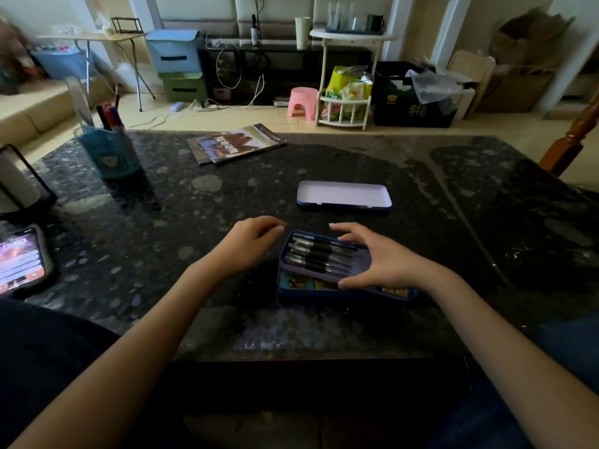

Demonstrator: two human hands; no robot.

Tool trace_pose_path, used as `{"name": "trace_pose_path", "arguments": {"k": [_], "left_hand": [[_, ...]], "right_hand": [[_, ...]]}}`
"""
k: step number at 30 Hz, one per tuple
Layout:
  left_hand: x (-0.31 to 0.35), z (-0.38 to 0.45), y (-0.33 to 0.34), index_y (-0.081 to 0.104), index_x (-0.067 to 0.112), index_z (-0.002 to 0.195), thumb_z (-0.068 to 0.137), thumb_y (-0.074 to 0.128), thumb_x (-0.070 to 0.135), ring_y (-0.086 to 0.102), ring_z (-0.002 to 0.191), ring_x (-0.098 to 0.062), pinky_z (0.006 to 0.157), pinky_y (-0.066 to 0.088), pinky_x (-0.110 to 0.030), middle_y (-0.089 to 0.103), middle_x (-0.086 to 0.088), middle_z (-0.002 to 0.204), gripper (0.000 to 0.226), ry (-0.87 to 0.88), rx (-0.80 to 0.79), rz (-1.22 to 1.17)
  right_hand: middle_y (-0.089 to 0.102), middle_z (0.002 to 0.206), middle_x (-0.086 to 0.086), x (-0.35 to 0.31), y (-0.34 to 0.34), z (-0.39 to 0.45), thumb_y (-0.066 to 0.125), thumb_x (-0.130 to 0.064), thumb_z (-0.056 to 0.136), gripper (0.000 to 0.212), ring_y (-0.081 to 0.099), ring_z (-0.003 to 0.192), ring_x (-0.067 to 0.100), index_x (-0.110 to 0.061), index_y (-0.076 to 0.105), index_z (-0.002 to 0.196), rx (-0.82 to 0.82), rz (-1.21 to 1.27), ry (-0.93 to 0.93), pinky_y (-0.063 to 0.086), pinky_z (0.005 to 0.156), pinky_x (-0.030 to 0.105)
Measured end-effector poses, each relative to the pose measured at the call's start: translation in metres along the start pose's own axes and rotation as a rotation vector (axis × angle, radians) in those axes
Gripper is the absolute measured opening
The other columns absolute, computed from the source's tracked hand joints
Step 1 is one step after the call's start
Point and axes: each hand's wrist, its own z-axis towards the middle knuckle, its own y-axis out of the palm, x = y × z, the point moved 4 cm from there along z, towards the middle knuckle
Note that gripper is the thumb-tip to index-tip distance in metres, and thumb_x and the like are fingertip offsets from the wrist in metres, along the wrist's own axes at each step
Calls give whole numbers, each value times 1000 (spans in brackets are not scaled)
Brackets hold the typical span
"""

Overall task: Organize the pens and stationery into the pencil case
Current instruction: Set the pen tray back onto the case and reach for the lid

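Observation:
A blue tin pencil case (pixel 343 294) lies on the dark stone table just in front of me. Its upper tray (pixel 324 256) is tilted and holds several black-grip pens side by side. Colourful clips and small stationery (pixel 301 282) show in the bottom layer beneath it. My right hand (pixel 379 259) grips the right end of the tray, thumb at the near edge, fingers over the far edge. My left hand (pixel 251 239) hovers at the case's left end with its fingers curled, holding nothing. The case's lid (pixel 344 195) lies upside down, white inside up, farther back.
A teal pen cup (pixel 110 150) with markers and a ruler stands at the back left. Magazines (pixel 235 144) lie at the far edge. A lit phone (pixel 19 259) rests at the left edge beside a black-framed stand (pixel 19 186).

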Motion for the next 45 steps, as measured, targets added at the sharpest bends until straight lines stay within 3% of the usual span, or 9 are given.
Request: {"name": "trace_pose_path", "arguments": {"k": [7, 10, 18, 21, 26, 35, 38, 41, 45], "left_hand": [[4, -7, 18, 37, 29, 141, 78, 64, 49, 45, 125, -9, 104, 37, -27, 46, 4, 139, 72, -4, -246, -119], [4, -9, 25, 27, 31, 146, 65, 75, 54, 36, 130, -8, 110, 32, -31, 36, 9, 143, 96, 37, -325, 14], [5, -13, 37, 30, 25, 144, 68, 75, 52, 27, 139, -15, 115, 25, -34, 32, 4, 147, 92, 104, -322, 154], [7, -11, 36, 31, 25, 142, 69, 76, 49, 13, 144, -14, 116, 16, -33, 28, 2, 151, 90, 113, -320, 181], [8, -12, 37, 32, 26, 140, 67, 79, 45, 37, 115, 0, 100, 30, -19, 38, 7, 141, 89, 84, -336, 132], [4, -14, 38, 25, 24, 145, 70, 76, 46, 35, 129, -8, 105, 26, -20, 32, 6, 146, 93, 93, -350, 145], [-2, -16, 36, 22, 27, 146, 68, 80, 42, 34, 127, -4, 107, 27, -21, 32, 8, 146, 99, 67, -343, 66], [-10, -17, 31, 19, 28, 147, 61, 85, 40, 34, 131, -6, 112, 29, -27, 33, 10, 146, 109, 32, -345, 32], [-13, -16, 27, 33, 29, 140, 57, 86, 40, 43, 122, -4, 105, 36, -23, 44, 10, 136, 99, 57, -276, 49]], "right_hand": [[33, 149, -13, -2, 3, -3, 81, -44, 70, 96, 29, 136, 11, -47, 20, 145, -104, -140, -31, 25, 111, 34], [32, 152, -13, 0, 3, 0, 76, -49, 73, 91, 26, 140, 12, -48, 19, 144, -117, -214, -33, 4, 117, 43], [27, 154, -9, 5, 5, 6, 74, -49, 75, 91, 18, 144, 16, -50, 16, 145, -195, -268, 8, -7, 116, 48], [24, 155, -10, 4, 5, 6, 74, -48, 76, 91, 18, 143, 17, -50, 15, 145, -214, -247, 19, 1, 118, 45], [18, 157, -10, 7, 2, 3, 72, -49, 77, 94, 14, 142, 23, -53, 7, 146, -265, -232, 59, 12, 115, 39], [20, 156, -10, 9, 4, 5, 72, -52, 76, 95, 17, 143, 21, -50, 9, 147, -242, -243, 76, 13, 115, 39], [39, 148, -11, 8, 3, 7, 73, -38, 80, 77, 36, 137, 10, -40, 30, 144, -112, 1, 43, 27, 114, 32], [62, 121, -9, 12, -10, 9, 69, -21, 86, 32, 57, 115, 8, -33, 59, 114, 145, 42, 28, 44, 99, 26], [65, 97, -11, 17, -19, 6, 69, -17, 85, 15, 61, 98, 8, -32, 64, 83, 224, -74, 96, 51, 88, 29]]}}
